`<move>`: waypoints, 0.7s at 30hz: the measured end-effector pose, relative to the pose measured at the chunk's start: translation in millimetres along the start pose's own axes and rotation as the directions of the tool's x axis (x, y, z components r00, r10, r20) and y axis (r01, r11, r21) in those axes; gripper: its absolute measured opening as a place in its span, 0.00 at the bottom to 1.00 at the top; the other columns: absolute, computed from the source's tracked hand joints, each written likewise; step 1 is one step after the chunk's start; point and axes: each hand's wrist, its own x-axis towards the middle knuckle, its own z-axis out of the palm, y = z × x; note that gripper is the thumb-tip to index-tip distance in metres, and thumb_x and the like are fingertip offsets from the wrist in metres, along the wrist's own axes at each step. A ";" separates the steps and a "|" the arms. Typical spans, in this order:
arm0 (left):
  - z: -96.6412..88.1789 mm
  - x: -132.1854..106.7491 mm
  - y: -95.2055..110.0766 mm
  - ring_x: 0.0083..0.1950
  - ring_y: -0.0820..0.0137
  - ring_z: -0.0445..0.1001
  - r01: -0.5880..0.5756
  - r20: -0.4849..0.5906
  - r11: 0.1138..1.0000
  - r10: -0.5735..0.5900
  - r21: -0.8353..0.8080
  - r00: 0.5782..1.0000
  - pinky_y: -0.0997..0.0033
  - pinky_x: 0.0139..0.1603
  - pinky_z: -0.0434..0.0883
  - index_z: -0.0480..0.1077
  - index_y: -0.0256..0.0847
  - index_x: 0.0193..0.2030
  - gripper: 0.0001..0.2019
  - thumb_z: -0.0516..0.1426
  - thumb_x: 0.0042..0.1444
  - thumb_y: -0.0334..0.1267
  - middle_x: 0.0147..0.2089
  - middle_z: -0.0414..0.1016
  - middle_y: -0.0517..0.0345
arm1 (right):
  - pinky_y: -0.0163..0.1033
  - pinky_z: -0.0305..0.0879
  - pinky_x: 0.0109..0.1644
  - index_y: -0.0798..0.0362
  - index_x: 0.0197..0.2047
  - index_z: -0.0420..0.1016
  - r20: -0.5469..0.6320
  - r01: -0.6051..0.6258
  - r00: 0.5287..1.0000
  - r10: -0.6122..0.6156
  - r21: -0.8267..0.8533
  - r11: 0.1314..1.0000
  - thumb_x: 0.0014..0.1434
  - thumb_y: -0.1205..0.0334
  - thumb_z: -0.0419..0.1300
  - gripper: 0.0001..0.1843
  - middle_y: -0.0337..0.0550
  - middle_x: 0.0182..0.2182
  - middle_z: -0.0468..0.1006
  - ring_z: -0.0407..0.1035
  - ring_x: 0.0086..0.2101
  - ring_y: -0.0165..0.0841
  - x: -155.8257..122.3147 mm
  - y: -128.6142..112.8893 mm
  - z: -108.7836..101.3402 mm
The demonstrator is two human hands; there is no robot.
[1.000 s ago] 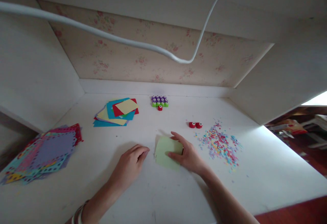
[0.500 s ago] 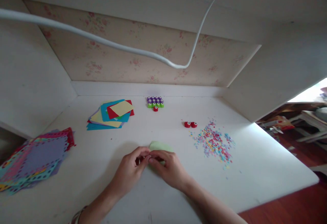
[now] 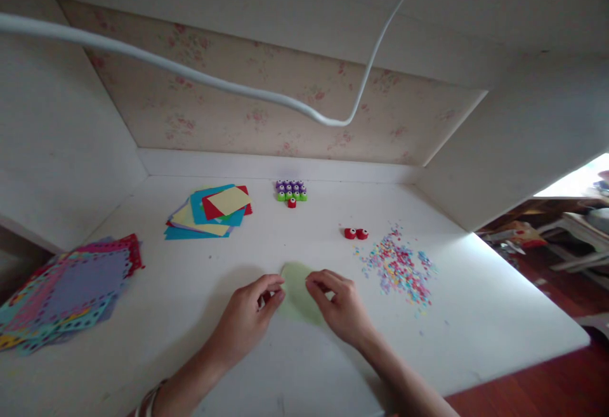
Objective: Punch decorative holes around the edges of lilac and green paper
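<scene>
A sheet of pale green paper lies at the front middle of the white table, partly covered by my hands. At its left edge my left hand is closed in a pinch, with thumb and forefinger on the paper's border. Over the right part of the sheet, my right hand is also closed, thumb and forefinger pressed together. Whether those right fingertips grip the paper or something tiny cannot be made out. Between the two hands the green surface shows.
Small coloured paper bits are scattered on the right beside two red craft punches. Purple, green and red punches stand at the back. Coloured sheets lie back left, punched-edge sheets far left. A white cable hangs across the view.
My right hand has moved right, away from my left hand, uncovering more of the green paper. Earlier the fingertips of both hands met at its left side. My left hand has barely moved.
</scene>
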 end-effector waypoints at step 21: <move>6.3 -2.6 2.9 0.58 0.58 0.69 -0.370 0.187 0.766 0.321 0.526 0.929 0.49 0.59 0.65 0.75 0.52 0.52 0.12 0.57 0.63 0.40 0.58 0.73 0.57 | 0.45 0.73 0.47 0.46 0.49 0.80 -0.285 -0.226 0.957 0.052 -0.622 0.750 0.65 0.54 0.50 0.19 0.44 0.46 0.82 0.78 0.41 0.41 19.2 99.6 -133.8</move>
